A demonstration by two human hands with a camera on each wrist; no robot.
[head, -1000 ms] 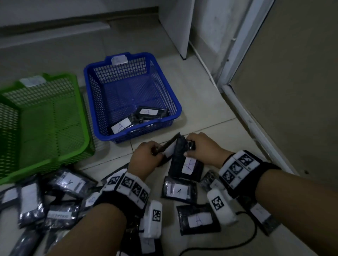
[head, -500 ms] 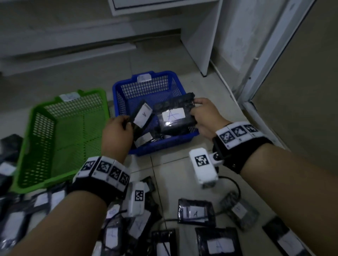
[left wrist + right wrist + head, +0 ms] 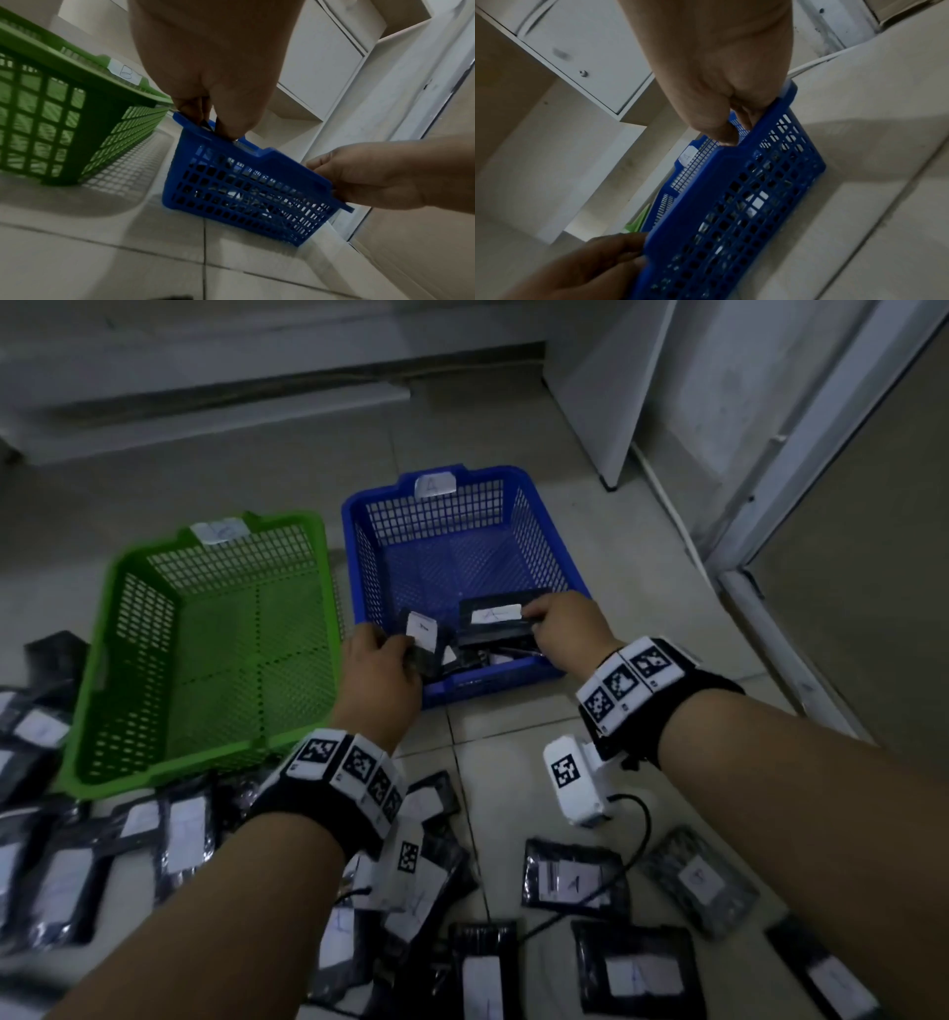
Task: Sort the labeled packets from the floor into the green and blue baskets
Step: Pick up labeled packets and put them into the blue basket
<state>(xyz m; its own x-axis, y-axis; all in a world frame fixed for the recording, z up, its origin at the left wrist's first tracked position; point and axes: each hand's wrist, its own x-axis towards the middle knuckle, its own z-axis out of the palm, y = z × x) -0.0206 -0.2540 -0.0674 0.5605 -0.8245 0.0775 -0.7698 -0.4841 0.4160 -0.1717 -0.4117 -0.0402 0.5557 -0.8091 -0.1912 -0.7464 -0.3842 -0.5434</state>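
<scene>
The blue basket (image 3: 488, 685), tagged A, stands right of the green basket (image 3: 179, 770), tagged B (image 3: 126, 73). My left hand (image 3: 398, 647) pinches a black packet (image 3: 422, 634) with a white label just inside the blue basket's near left corner. My right hand (image 3: 531, 613) pinches another black packet (image 3: 495, 613) labeled A, low inside the same basket, above packets lying there. In the wrist views, my left hand (image 3: 213, 125) and right hand (image 3: 731, 132) curl over the blue basket's (image 3: 244, 182) rim. Several labeled packets (image 3: 570, 880) lie on the floor near me.
No packets show in the green basket. More packets (image 3: 179, 834) are piled at the left below it. A white cabinet panel (image 3: 606, 403) and a door frame (image 3: 770, 557) stand behind and right of the blue basket. A black cable (image 3: 639, 834) trails over the floor packets.
Both hands lifted a packet each from the floor pile, carried them forward over the blue basket, and have now lowered them inside its near end.
</scene>
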